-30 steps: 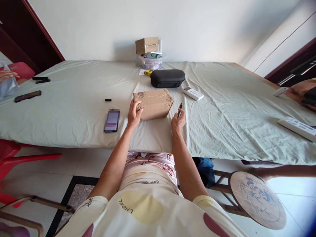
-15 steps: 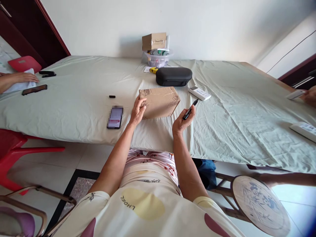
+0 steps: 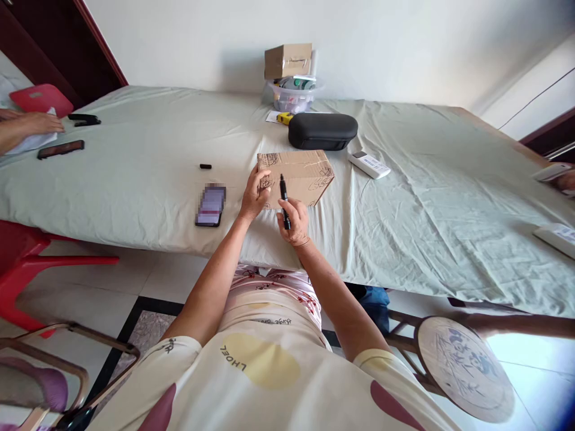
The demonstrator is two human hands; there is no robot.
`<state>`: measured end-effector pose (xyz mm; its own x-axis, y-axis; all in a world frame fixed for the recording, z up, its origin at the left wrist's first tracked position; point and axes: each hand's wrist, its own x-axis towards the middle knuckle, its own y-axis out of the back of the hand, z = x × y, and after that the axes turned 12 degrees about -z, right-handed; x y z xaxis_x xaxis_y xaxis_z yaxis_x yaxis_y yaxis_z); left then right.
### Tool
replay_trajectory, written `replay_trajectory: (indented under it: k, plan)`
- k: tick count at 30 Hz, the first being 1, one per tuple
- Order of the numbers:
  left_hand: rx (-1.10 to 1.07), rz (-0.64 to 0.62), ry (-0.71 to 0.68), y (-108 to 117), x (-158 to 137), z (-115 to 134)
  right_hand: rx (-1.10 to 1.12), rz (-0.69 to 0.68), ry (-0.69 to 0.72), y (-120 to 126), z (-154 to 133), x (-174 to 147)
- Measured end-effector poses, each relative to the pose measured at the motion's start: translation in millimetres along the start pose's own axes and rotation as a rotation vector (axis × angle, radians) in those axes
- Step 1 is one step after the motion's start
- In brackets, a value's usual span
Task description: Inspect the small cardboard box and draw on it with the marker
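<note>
A brown cardboard box (image 3: 299, 173) with dark scribbles near its corners rests on the cloth-covered table. My left hand (image 3: 255, 194) grips the box's left end, fingers over its front face. In my right hand (image 3: 295, 220) is a black marker (image 3: 284, 200), tip uncovered and pointing up and away in front of the box's near face. Whether the tip touches the cardboard I cannot tell. The small black marker cap (image 3: 205, 166) lies on the cloth to the left, beyond a phone (image 3: 211, 205) with a lit, partly blurred screen.
Behind the box lie a black hard case (image 3: 322, 131), a white handheld device (image 3: 369, 165) and a yellow tool (image 3: 284, 118). A plastic tub (image 3: 293, 97) carries another carton (image 3: 288, 60). Other people's hands (image 3: 38, 124) show at both table ends. A round stool (image 3: 465, 368) stands right.
My right hand has swung left with the marker, from beside the box's right end to in front of it. My left hand stays on the box. The view has shifted slightly.
</note>
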<state>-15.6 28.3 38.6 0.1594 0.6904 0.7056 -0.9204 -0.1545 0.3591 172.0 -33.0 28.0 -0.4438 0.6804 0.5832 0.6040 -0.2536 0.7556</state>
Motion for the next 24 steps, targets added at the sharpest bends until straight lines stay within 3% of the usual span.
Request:
replay_trajectory:
  k: [2, 5, 13, 24]
  plan:
    - [0.011, 0.000, -0.026, -1.8, -0.3, -7.0, 0.016, 0.035, 0.141, -4.4, -1.4, 1.6]
    - [-0.007, -0.026, -0.038, -2.9, -0.9, -14.8, 0.002, 0.031, 0.215, -8.1, -3.5, 5.4]
    - [-0.073, -0.059, -0.044, -5.5, -2.6, -18.3, 0.035, -0.016, 0.138, -11.6, -5.3, 9.2]
    - [-0.081, -0.043, -0.003, -6.2, -2.7, -15.8, -0.010, 0.019, 0.204, -8.8, -6.8, 2.6]
